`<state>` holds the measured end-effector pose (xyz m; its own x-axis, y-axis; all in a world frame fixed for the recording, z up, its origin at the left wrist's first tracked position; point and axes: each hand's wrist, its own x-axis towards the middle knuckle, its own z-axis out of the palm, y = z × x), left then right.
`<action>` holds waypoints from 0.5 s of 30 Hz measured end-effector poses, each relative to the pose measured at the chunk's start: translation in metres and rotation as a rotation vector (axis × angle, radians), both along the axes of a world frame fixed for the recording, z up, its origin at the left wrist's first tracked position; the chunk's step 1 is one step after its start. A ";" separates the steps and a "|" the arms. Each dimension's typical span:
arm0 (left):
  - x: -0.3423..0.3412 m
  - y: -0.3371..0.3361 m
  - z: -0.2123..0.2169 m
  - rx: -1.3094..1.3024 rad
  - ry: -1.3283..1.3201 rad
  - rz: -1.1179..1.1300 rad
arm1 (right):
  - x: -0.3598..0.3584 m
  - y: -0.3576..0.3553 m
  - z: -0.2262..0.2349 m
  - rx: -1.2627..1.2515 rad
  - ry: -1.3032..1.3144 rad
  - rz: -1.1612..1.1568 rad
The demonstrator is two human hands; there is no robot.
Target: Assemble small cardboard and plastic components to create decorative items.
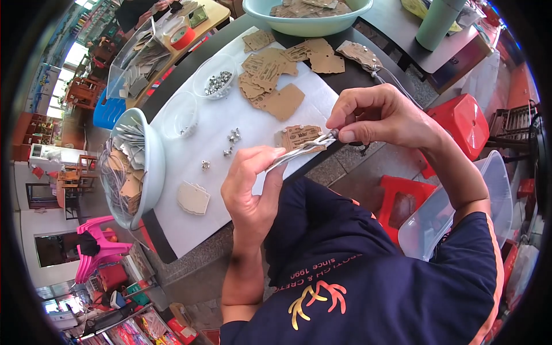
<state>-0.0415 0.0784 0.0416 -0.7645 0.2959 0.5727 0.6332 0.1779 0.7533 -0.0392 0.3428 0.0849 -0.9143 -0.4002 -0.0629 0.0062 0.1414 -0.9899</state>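
Note:
My left hand point(252, 187) is closed on a brown printed cardboard tag point(299, 135), held just off the table's near edge. Pale cords point(313, 144) run along the tag's lower side toward my other hand. With thumb and forefinger, my right hand point(382, 118) pinches the cord ends at the tag's right edge; a small dark piece shows by the fingertips, too small to name. Small shiny metal fasteners point(233, 138) lie loose on the white sheet point(172, 221). A blank grey-brown card point(194, 198) rests flat left of my left hand.
Stacked brown cards point(270, 75) spread across the sheet's far side. Clear bowls point(198, 77) hold metal fasteners. A pale basin point(154, 172) of cards and cords stands left; another basin point(310, 26) stands far. A corded card bundle point(359, 54) lies far right. Red stools point(460, 123) stand right.

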 end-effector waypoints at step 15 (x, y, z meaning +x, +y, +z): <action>-0.003 0.001 -0.001 -0.011 0.087 -0.031 | -0.001 0.000 -0.010 -0.054 0.097 0.024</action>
<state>-0.0448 0.0797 0.0404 -0.7025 0.3248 0.6332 0.7014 0.1652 0.6934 -0.0402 0.3432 0.0752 -0.9050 -0.4228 0.0472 -0.0924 0.0869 -0.9919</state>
